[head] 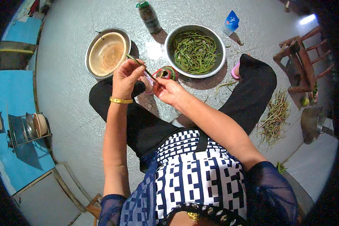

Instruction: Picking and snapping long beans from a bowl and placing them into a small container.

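Observation:
A green bean pod (pixel 148 72), probably a long bean, slants between my two hands. My left hand (pixel 127 76), with a gold bangle at its wrist, pinches it around the middle, and its upper end sticks out past the fingers. At the lower end, my right hand (pixel 169 91) grips it between thumb and fingers. Just beyond the right fingers is a container with a dark round mouth (pixel 166 74) and a red-and-green side. Behind that, a metal basin (pixel 224 55) holds a heap of long beans (pixel 195 52). A second metal basin (pixel 87 63) at left holds a tan bowl (pixel 107 55).
A filled bottle (pixel 149 18) and a blue-and-white pouch (pixel 231 22) stand on the floor farther out. A pile of bean stalks or pods (pixel 275 117) lies right of my leg, near a wooden chair (pixel 302 62) and a metal pot (pixel 312 124). Loose bits (pixel 226 84) lie by my foot.

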Motion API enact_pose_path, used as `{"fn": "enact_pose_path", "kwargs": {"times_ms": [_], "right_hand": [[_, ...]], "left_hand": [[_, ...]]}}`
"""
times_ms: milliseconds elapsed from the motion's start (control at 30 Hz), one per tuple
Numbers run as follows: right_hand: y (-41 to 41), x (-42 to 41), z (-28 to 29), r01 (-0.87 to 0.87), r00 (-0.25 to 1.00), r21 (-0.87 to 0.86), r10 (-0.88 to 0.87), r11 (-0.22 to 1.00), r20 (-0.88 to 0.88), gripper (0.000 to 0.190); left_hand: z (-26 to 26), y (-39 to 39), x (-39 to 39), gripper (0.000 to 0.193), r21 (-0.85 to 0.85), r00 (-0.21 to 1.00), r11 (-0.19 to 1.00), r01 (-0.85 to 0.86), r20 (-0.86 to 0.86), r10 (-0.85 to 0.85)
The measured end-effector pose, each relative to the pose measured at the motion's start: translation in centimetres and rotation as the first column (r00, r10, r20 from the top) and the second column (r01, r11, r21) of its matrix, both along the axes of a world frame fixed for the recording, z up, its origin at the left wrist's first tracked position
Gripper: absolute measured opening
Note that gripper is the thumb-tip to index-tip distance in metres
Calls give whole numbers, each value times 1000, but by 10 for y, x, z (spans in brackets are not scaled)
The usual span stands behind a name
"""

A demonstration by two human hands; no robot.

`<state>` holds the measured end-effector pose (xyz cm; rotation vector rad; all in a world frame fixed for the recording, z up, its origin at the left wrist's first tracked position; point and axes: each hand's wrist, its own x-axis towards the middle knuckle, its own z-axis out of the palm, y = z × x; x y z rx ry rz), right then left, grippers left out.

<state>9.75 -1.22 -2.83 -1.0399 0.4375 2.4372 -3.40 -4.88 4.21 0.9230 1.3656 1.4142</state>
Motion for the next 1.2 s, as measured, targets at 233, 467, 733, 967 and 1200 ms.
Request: {"fn": "enact_pose_path", "kwargs": {"times_ms": [233,467,733,967,1200], "right_hand": [[3,-1,-24,62,998,-75,-65,995,-28,10],[8,44,-8,-292,956,333,278,896,91,16],[68,68,29,-466,882,784,141,410,450,16],[99,44,44,-344,936,770,263,537,235,17],[89,40,45,-234,962,832,-7,503,274,8]], "left_hand": [[-9,15,10,12,10,993,1000,-6,-115,7],[-26,31,12,9,36,942,998,-53,-329,61],[-43,34,18,15,-23,843,999,33,-536,-40],[-54,36,26,17,-33,816,997,67,-573,-73],[-66,41,20,19,-119,695,992,32,-711,-107]]}}
